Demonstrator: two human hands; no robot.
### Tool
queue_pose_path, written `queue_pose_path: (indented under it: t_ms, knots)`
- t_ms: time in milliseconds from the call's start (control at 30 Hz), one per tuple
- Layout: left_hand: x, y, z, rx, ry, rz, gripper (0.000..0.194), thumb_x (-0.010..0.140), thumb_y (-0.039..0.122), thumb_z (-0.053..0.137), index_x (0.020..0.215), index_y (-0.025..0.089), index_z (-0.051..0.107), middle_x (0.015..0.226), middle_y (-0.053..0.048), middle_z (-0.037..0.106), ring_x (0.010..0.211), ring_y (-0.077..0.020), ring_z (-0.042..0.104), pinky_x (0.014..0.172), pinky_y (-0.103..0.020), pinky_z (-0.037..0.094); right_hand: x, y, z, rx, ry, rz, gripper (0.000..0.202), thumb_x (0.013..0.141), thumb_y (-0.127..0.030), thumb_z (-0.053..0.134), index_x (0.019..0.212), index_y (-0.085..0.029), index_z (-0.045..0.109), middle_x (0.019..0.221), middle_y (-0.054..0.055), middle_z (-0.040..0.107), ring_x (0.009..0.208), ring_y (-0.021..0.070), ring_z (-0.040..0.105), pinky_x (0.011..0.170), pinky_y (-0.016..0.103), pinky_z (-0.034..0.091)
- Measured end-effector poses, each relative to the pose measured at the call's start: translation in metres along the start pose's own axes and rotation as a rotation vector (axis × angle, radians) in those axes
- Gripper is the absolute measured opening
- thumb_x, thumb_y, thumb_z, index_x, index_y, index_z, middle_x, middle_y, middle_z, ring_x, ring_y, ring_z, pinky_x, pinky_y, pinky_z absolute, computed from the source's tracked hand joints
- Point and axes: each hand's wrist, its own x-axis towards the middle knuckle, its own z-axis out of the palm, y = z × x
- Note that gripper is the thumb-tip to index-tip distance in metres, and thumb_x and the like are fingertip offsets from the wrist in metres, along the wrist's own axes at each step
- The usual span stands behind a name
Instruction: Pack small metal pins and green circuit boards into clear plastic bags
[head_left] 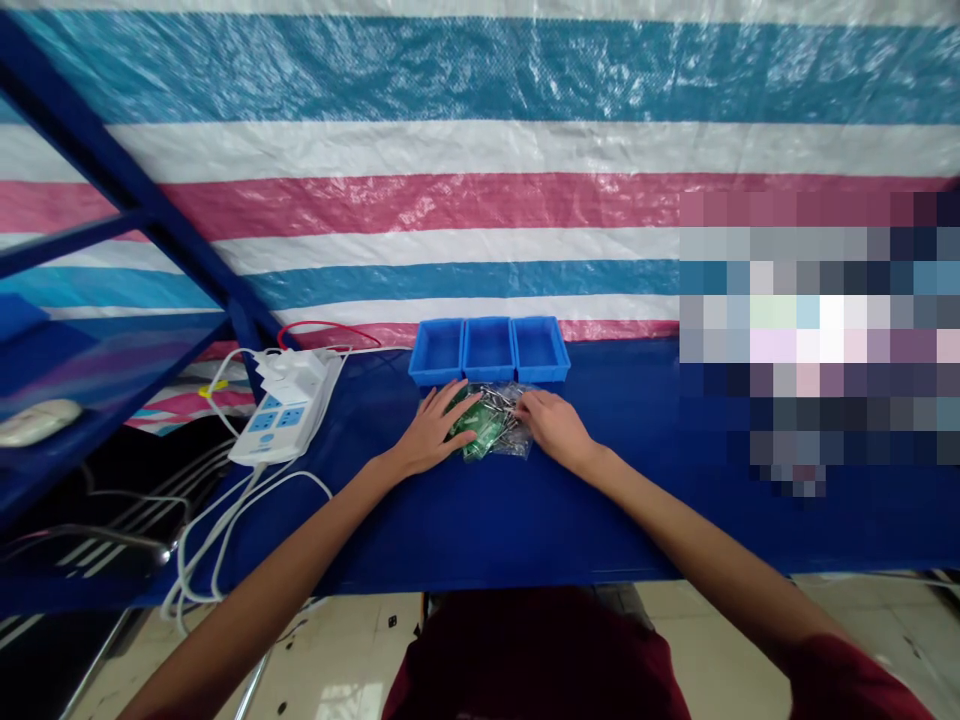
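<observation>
Spread fingers of the left hand (433,432) rest on the green packet (477,428). Right hand (556,430) has its fingers bent together at the far side of the clear bag (516,440) of metal pieces; whether they pinch anything cannot be determined. Both packages lie between the hands on the blue table (480,530). Three blue bins (489,348) stand side by side just beyond the grip; a white power strip (279,428) lies left of it.
</observation>
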Motion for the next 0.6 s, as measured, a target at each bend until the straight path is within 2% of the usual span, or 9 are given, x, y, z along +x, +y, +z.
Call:
queue_pose_path:
  t_ms: [67, 133, 233, 300, 367, 467, 600]
  knots:
    - [0.0, 0.002, -0.001, 0.012, -0.014, -0.006, 0.066, 0.092, 0.062, 0.034, 0.149, 0.031, 0.023, 0.158, -0.007, 0.016, 0.145, -0.0318, 0.014, 0.115, -0.057, 0.014, 0.008, 0.007, 0.003, -0.001, 0.028, 0.032, 0.028, 0.098, -0.031, 0.04, 0.097, -0.014, 0.063, 0.098, 0.013, 0.063, 0.093, 0.024, 0.057, 0.082, 0.037, 0.045]
    - [0.001, 0.004, -0.003, 0.034, -0.03, 0.013, 0.068, 0.09, 0.063, 0.038, 0.149, 0.033, 0.023, 0.159, -0.008, 0.012, 0.145, -0.0344, 0.012, 0.113, -0.06, 0.014, 0.006, 0.01, 0.009, 0.011, 0.036, -0.01, 0.039, 0.096, -0.043, 0.04, 0.117, -0.015, 0.059, 0.123, 0.016, 0.056, 0.113, 0.0284, 0.052, 0.092, 0.043, 0.043]
    - [0.003, 0.003, -0.005, 0.055, -0.08, 0.096, 0.068, 0.087, 0.064, 0.044, 0.147, 0.037, 0.028, 0.159, -0.005, 0.011, 0.145, -0.037, 0.009, 0.112, -0.061, 0.015, -0.006, 0.01, 0.018, 0.021, -0.031, -0.096, 0.068, 0.091, -0.061, 0.037, 0.145, -0.019, 0.035, 0.152, 0.016, 0.029, 0.14, 0.0331, 0.024, 0.108, 0.053, 0.03]
    - [0.004, 0.0, -0.006, 0.048, -0.113, 0.141, 0.069, 0.084, 0.065, 0.048, 0.146, 0.037, 0.031, 0.159, -0.004, 0.013, 0.144, -0.0367, 0.011, 0.113, -0.059, 0.018, -0.011, 0.011, 0.022, 0.025, -0.087, -0.125, 0.075, 0.09, -0.065, 0.033, 0.15, -0.021, 0.024, 0.157, 0.013, 0.02, 0.144, 0.032, 0.013, 0.113, 0.054, 0.022]
    - [0.004, -0.004, -0.007, 0.028, -0.119, 0.152, 0.072, 0.082, 0.066, 0.052, 0.145, 0.036, 0.033, 0.159, -0.006, 0.014, 0.144, -0.0356, 0.014, 0.113, -0.057, 0.021, -0.012, 0.011, 0.024, 0.025, -0.117, -0.12, 0.078, 0.09, -0.067, 0.03, 0.151, -0.02, 0.021, 0.157, 0.012, 0.018, 0.145, 0.0314, 0.01, 0.115, 0.053, 0.019]
    - [0.003, -0.009, -0.005, -0.004, -0.085, 0.126, 0.076, 0.08, 0.067, 0.054, 0.145, 0.031, 0.037, 0.158, -0.009, 0.017, 0.143, -0.0347, 0.019, 0.113, -0.055, 0.024, -0.007, 0.012, 0.027, 0.02, -0.122, -0.091, 0.082, 0.089, -0.068, 0.031, 0.151, -0.016, 0.021, 0.156, 0.015, 0.021, 0.145, 0.0317, 0.013, 0.115, 0.053, 0.02]
    - [0.0, -0.012, 0.0, -0.043, -0.034, 0.072, 0.073, 0.084, 0.067, 0.047, 0.144, 0.027, 0.038, 0.153, -0.01, 0.03, 0.141, -0.0317, 0.025, 0.114, -0.051, 0.024, -0.001, 0.01, 0.034, 0.012, -0.088, -0.07, 0.076, 0.092, -0.061, 0.034, 0.149, -0.012, 0.026, 0.152, 0.018, 0.03, 0.143, 0.0319, 0.02, 0.115, 0.051, 0.024]
